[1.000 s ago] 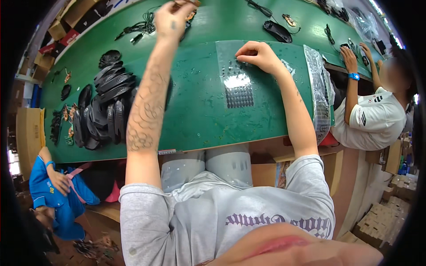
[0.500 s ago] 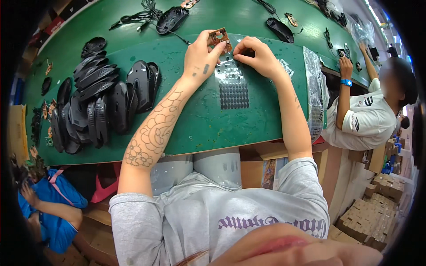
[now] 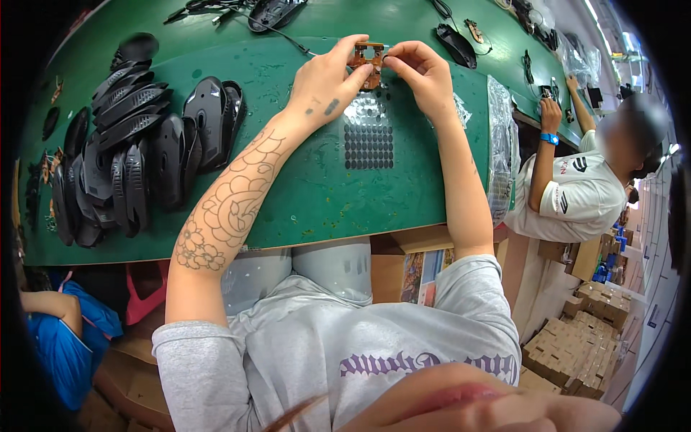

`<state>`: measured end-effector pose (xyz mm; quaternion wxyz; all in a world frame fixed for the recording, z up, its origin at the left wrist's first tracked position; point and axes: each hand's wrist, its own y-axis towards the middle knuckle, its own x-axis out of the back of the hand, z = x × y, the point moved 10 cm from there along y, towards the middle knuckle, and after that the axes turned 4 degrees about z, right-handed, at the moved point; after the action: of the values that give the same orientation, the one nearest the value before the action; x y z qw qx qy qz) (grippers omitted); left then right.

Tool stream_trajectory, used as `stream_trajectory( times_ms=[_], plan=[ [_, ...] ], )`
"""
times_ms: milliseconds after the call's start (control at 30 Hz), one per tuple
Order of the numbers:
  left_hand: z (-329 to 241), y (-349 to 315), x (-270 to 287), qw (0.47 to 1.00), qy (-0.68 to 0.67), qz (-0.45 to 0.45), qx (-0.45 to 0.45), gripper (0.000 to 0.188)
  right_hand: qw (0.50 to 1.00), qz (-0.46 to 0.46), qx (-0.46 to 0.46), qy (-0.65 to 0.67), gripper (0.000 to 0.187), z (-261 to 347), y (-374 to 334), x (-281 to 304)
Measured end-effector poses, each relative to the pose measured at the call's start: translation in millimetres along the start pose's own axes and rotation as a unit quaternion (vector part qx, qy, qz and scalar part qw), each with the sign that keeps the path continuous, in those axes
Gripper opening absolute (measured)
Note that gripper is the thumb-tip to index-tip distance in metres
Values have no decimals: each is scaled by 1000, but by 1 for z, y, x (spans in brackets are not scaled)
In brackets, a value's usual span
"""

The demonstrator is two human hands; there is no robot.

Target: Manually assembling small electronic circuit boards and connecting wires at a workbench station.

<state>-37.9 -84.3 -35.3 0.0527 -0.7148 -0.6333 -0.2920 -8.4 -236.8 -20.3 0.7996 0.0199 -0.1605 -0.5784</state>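
My left hand (image 3: 325, 78) grips a small brown circuit board (image 3: 370, 79) by its left edge, thumb across its face. Close against the board's right side, my right hand (image 3: 427, 81) pinches a small dark round pad (image 3: 386, 59) between thumb and forefinger. Below both hands, a clear sheet with rows of black round adhesive pads (image 3: 369, 147) lies flat on the green mat. The upper part of that sheet looks bare and shiny. Whether the pad touches the board I cannot tell.
Black mouse shells (image 3: 129, 158) are heaped on the left of the green table (image 3: 288, 209). More mouse shells with cables (image 3: 277, 13) lie at the far side. A clear plastic bag (image 3: 499, 151) lies along the right edge. A co-worker (image 3: 583, 180) sits at the right.
My right hand has risen from near the top of the pad sheet to the board's right edge, a dark pad now showing in its pinch. The left hand has turned the board more upright.
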Motion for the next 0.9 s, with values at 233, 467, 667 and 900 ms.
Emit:
stream_trajectory(
  times_ms=[233, 467, 667, 900],
  plan=[
    [-2, 2, -7, 1000, -5, 13, 10, 45, 1000, -12, 1, -12, 12, 1, -3, 11],
    [7, -4, 2, 1000, -11, -4, 9, 45, 999, 10, 36, 7, 14, -2, 2, -5],
    [-3, 0, 0, 999, 32, 3, 3, 45, 999, 8, 17, -28, 14, 1, 1, 2],
    [-6, 0, -2, 999, 51, 10, -7, 44, 999, -8, 17, -40, 16, 0, 1, 7]
  ],
)
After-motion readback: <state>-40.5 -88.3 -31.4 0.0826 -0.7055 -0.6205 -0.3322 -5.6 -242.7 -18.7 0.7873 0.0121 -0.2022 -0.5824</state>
